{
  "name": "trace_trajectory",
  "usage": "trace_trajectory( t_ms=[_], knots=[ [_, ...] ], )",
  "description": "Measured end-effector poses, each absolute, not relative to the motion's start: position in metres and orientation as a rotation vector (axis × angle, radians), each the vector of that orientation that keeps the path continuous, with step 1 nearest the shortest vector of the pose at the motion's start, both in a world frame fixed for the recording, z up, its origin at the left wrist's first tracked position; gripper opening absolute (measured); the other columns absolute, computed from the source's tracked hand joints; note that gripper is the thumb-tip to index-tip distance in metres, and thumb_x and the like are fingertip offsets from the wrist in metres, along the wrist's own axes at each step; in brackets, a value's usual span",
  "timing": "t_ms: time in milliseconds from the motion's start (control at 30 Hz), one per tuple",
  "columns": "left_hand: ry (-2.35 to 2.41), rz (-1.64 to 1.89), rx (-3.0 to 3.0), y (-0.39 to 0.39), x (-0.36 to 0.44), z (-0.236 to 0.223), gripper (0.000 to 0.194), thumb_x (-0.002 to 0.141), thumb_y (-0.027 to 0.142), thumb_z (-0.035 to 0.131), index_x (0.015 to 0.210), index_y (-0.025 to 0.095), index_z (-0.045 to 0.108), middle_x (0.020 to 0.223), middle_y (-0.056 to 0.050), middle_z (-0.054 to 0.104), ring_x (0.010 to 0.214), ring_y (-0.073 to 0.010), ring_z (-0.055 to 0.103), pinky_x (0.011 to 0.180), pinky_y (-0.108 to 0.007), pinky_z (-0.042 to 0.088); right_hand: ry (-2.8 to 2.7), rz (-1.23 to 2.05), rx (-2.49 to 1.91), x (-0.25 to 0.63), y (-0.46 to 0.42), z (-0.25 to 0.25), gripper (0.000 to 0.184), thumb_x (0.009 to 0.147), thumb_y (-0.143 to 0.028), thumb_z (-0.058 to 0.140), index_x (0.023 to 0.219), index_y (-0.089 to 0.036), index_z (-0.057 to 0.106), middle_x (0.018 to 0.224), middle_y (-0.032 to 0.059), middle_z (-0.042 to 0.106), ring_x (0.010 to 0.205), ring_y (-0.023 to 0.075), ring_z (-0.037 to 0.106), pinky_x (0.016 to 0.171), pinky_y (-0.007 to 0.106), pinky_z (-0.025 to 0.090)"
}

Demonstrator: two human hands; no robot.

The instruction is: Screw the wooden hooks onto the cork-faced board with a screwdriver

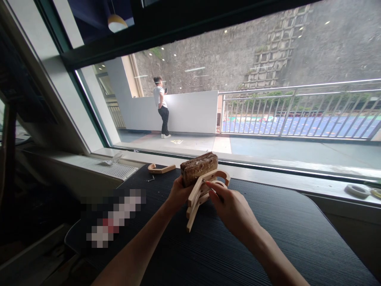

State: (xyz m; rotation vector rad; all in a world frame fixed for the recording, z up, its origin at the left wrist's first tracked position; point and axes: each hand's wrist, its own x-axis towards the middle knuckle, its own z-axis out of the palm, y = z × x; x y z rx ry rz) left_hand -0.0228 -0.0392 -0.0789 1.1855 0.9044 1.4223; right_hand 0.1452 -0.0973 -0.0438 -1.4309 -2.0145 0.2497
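Observation:
My left hand (179,194) is closed around a brown wooden block (199,169) with a rough, dark-streaked surface, held up over the table. Several pale, curved wooden pieces (195,192) with hooked ends sit in a stack against the block's near side. My right hand (233,201) pinches a small thin metal piece (204,182) whose tip meets a hole in the top curved piece; its exact kind is too small to make out. Another curved wooden piece (163,171) lies loose at the table's far left, close to small metal screws (151,179).
The dark, wood-grained table (276,226) stands against a window sill. Tape rolls (357,191) lie on the sill at right. A blurred-out strip (116,218) is on the table's left. Beyond the glass stands a person (162,107) near a white wall.

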Motion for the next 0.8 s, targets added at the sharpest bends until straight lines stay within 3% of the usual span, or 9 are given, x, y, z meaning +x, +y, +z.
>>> trace_trajectory(
  t_ms=[100, 200, 300, 467, 600, 800],
  knots=[
    [0.895, 1.411, 1.185, -0.039, -0.022, -0.080, 0.036, 0.049, 0.023, 0.085, 0.080, 0.012, 0.069, 0.073, -0.003, 0.071, 0.063, -0.0175, 0.063, 0.061, -0.026, 0.051, -2.179, -0.108, -1.582, 0.137, -0.107, -0.040, 0.042, 0.091, -0.019, 0.042, 0.131, -0.027, 0.052, 0.087, 0.0066, 0.071, 0.069, 0.0185, 0.067, 0.055, 0.025, 0.042],
    [0.892, 1.407, 1.180, -0.039, -0.021, -0.081, 0.035, 0.049, 0.021, 0.085, 0.079, 0.013, 0.069, 0.072, -0.002, 0.071, 0.062, -0.0165, 0.062, 0.060, -0.025, 0.051, -2.256, -0.247, -1.637, 0.133, -0.110, -0.040, 0.051, 0.088, -0.010, 0.040, 0.137, -0.022, 0.044, 0.084, 0.0076, 0.069, 0.065, 0.0184, 0.066, 0.050, 0.024, 0.039],
    [0.888, 1.404, 1.179, -0.039, -0.021, -0.082, 0.035, 0.049, 0.021, 0.085, 0.079, 0.012, 0.070, 0.072, -0.002, 0.071, 0.062, -0.0165, 0.062, 0.060, -0.026, 0.051, -2.230, -0.120, -1.580, 0.136, -0.108, -0.042, 0.047, 0.089, -0.014, 0.039, 0.135, -0.023, 0.048, 0.086, 0.0073, 0.070, 0.068, 0.0208, 0.067, 0.053, 0.027, 0.041],
    [0.889, 1.403, 1.224, -0.041, -0.022, -0.079, 0.032, 0.052, 0.022, 0.084, 0.079, 0.012, 0.070, 0.073, -0.003, 0.071, 0.064, -0.0166, 0.062, 0.061, -0.025, 0.051, -2.008, 0.368, -1.374, 0.149, -0.095, -0.048, 0.036, 0.091, -0.027, 0.043, 0.123, -0.025, 0.061, 0.093, 0.0060, 0.072, 0.079, 0.0195, 0.066, 0.067, 0.027, 0.046],
    [0.903, 1.409, 1.223, -0.041, -0.022, -0.079, 0.035, 0.051, 0.023, 0.084, 0.082, 0.013, 0.071, 0.075, -0.003, 0.072, 0.065, -0.0185, 0.064, 0.062, -0.027, 0.051, -1.938, 0.549, -1.312, 0.153, -0.089, -0.050, 0.036, 0.092, -0.033, 0.043, 0.121, -0.025, 0.061, 0.087, 0.0037, 0.071, 0.070, 0.0161, 0.065, 0.059, 0.025, 0.044],
    [0.886, 1.404, 1.237, -0.039, -0.022, -0.081, 0.033, 0.052, 0.021, 0.083, 0.081, 0.012, 0.070, 0.075, -0.003, 0.071, 0.065, -0.0171, 0.063, 0.062, -0.025, 0.051, -2.194, -0.159, -1.570, 0.139, -0.104, -0.043, 0.043, 0.091, -0.018, 0.041, 0.132, -0.024, 0.051, 0.085, 0.0062, 0.070, 0.065, 0.0187, 0.066, 0.053, 0.025, 0.039]
  ],
)
